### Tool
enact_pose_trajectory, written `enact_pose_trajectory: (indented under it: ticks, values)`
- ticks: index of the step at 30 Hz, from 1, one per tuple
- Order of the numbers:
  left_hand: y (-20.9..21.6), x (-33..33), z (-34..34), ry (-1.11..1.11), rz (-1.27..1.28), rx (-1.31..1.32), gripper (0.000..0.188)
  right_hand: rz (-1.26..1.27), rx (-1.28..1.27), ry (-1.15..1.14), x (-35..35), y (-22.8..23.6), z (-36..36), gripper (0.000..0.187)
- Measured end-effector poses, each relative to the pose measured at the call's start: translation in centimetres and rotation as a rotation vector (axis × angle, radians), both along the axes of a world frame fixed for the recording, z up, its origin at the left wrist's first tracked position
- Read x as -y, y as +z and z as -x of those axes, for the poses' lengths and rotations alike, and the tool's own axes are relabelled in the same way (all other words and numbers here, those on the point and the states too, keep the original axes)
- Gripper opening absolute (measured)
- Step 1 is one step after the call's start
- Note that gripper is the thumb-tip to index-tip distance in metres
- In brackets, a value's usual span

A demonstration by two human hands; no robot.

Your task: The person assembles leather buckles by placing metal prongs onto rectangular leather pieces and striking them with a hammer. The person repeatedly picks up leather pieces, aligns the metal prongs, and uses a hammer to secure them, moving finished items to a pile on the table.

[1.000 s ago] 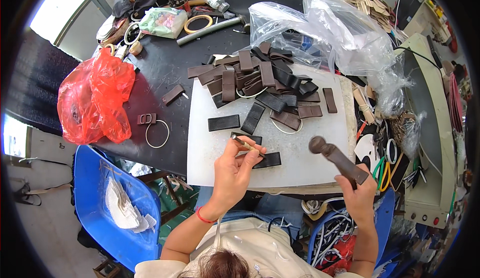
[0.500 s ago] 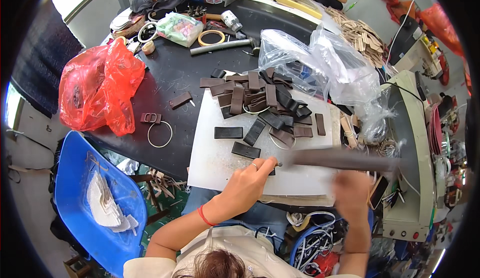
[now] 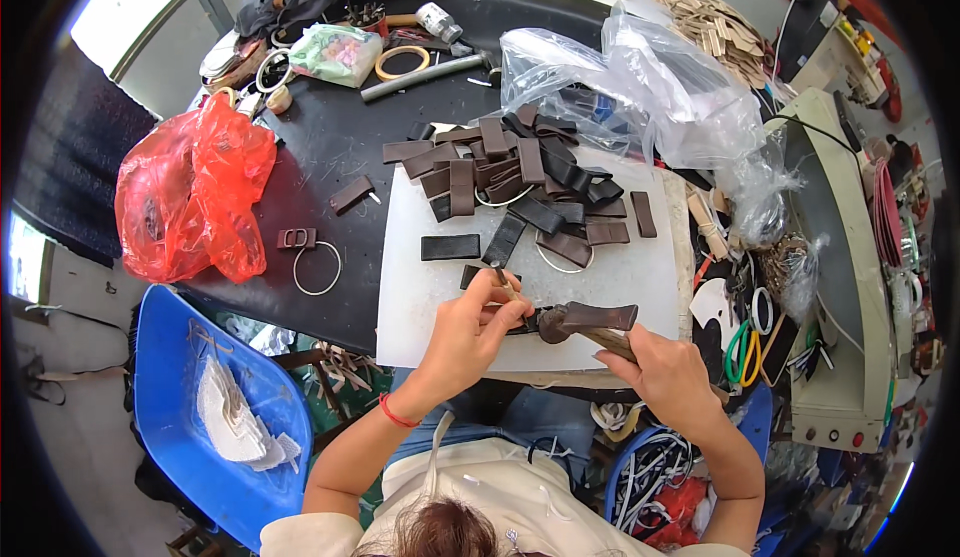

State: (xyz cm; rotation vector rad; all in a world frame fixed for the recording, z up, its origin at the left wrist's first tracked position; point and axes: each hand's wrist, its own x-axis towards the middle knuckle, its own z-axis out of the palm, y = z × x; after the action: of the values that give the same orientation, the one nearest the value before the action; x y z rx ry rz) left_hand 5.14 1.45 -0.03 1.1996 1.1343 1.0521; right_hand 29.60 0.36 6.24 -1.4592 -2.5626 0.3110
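Note:
My left hand (image 3: 465, 329) is closed around a thin metal punch (image 3: 499, 273), its top end showing above the fingers. Beneath that hand lies a black leather piece (image 3: 528, 323), partly covered by fingers and hammer. In my right hand (image 3: 672, 375) is a hammer (image 3: 598, 317) with a dark head and a wooden handle. The hammer head is low over the white board (image 3: 620, 292), just right of my left fingers. Beyond my hands, brown and black leather loops (image 3: 490, 169) are heaped, with single black strips (image 3: 450, 247) nearer me.
A red plastic bag (image 3: 200, 197) sits on the left of the black table, near a wire ring (image 3: 318, 269). Clear plastic bags (image 3: 660, 97) lie behind the heap. A blue basin (image 3: 165, 397) stands at lower left. Scissors (image 3: 738, 352) with green handles lie at right.
The hammer, blurred and to the right before, has come down and left, close to my left hand. My left fingers have shifted around the punch. The whole view has tilted slightly.

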Motion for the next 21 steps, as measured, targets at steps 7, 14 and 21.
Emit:
enact_pose_trajectory:
  ticks: [7, 14, 21]
  values:
    - [-0.7, 0.6, -0.3, -0.008, -0.184, -0.188, 0.015, 0.002, -0.033, -0.016, 0.1, -0.2, 0.0, 0.038]
    - [0.9, 1.3, -0.8, -0.098, -0.453, -0.508, 0.022, -0.003, -0.807, -0.287, 0.1, 5.4, -0.7, 0.028]
    - [-0.1, 0.4, -0.7, -0.045, -0.461, -0.394, 0.024, -0.132, -0.088, -0.131, -1.4, 3.2, 0.2, 0.033]
